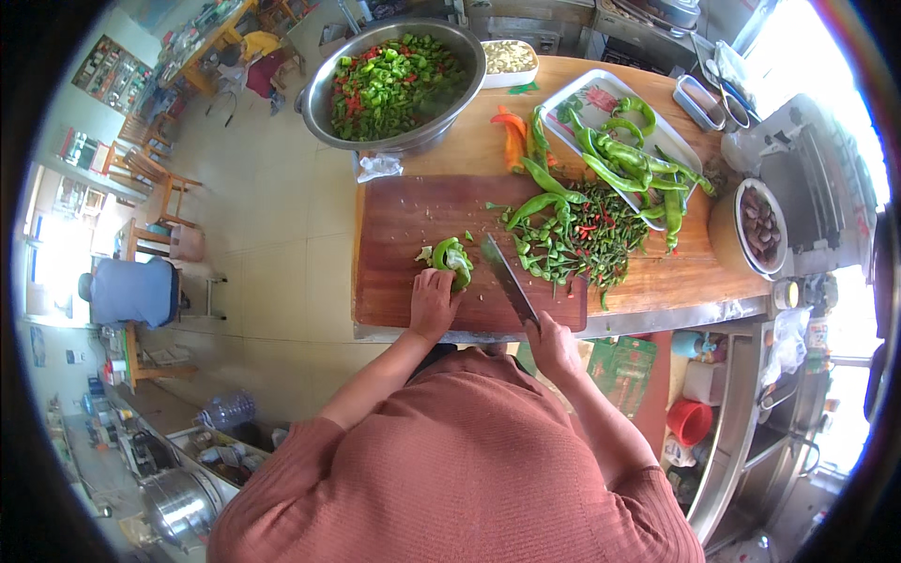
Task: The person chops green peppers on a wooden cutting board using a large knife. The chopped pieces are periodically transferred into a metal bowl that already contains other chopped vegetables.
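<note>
My left hand (431, 302) grips a piece of green pepper (452, 259), cut so that its pale inside shows, on the dark wooden cutting board (401, 218). A knife (509, 280) is in my right hand (555, 345), its blade slanting away over the board to the right of the pepper and apart from it. Pale pepper scraps (424, 256) lie beside the cut piece. Heaped on the board's right side and the table are cut pepper stems and bits (591, 236). Whole green peppers (538, 204) rest at the heap's far edge.
A steel basin (464, 91) of chopped green and red peppers stands back left, with a white dish (510, 81) of garlic cloves beside it. More long peppers fill a floral tray (563, 105). At right stands a tub (725, 218). Two people (134, 292) sit across the room.
</note>
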Action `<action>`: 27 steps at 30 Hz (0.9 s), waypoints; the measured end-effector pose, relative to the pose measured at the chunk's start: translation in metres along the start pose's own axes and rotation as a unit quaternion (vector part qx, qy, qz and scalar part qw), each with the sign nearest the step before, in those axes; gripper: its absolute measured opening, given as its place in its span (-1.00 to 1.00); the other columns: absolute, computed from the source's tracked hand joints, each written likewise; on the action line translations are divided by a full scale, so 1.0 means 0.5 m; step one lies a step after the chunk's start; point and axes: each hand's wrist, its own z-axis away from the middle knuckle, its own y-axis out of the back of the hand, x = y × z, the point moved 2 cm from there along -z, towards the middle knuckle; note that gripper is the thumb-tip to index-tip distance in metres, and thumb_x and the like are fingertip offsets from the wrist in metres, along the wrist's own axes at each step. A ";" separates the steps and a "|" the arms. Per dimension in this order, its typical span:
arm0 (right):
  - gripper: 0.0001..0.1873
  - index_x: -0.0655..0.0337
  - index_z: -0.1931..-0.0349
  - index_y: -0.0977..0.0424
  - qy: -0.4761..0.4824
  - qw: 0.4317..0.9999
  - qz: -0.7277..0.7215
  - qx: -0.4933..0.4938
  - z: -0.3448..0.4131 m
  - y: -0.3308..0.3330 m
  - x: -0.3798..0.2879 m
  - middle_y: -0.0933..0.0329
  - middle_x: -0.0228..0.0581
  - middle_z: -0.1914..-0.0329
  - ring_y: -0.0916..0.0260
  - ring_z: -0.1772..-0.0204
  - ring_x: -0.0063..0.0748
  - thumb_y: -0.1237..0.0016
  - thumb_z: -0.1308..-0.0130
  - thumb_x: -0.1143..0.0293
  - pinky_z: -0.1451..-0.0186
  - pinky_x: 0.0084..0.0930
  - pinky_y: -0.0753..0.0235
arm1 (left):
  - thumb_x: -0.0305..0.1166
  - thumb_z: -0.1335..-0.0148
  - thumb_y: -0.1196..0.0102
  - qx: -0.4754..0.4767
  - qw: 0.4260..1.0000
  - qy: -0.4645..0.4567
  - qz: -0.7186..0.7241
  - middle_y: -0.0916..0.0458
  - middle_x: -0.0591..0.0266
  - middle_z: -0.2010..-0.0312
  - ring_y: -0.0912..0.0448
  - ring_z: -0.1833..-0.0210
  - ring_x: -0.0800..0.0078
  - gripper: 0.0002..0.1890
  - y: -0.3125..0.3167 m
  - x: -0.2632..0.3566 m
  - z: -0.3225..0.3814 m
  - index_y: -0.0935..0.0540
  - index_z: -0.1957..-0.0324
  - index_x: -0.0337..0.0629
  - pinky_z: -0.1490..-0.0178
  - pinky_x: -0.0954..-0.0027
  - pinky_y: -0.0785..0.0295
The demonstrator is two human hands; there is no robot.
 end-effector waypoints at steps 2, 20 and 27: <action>-0.70 0.27 0.18 -0.42 0.008 0.999 0.051 -0.002 0.002 0.005 -0.017 -0.57 0.32 0.41 -0.54 0.21 0.44 0.07 -0.50 0.17 0.21 0.21 -0.47 | -0.30 -0.21 -0.29 0.025 1.000 -0.016 0.000 -0.54 0.03 -0.03 -0.44 -0.18 0.02 -0.60 -0.011 -0.005 0.001 -0.53 -0.05 -0.19 -0.25 0.01 -0.31; -0.73 0.23 0.14 -0.36 0.080 0.989 0.120 -0.018 -0.048 0.020 -0.080 -0.59 0.28 0.39 -0.55 0.24 0.43 0.14 -0.52 0.18 0.20 0.23 -0.49 | -0.48 -0.12 -0.34 0.089 0.986 0.027 0.135 -0.39 -0.14 -0.18 -0.37 -0.26 -0.18 -0.62 -0.034 -0.043 -0.047 -0.49 0.05 -0.23 -0.35 -0.06 -0.30; -0.78 0.26 0.14 -0.34 0.106 0.984 0.143 -0.015 -0.134 -0.009 -0.101 -0.59 0.31 0.36 -0.57 0.20 0.42 0.14 -0.49 0.26 0.18 0.23 -0.51 | -0.47 -0.12 -0.36 0.099 0.988 0.037 0.113 -0.42 -0.13 -0.11 -0.41 -0.18 -0.17 -0.62 -0.028 -0.030 -0.048 -0.57 0.02 -0.22 -0.28 -0.05 -0.36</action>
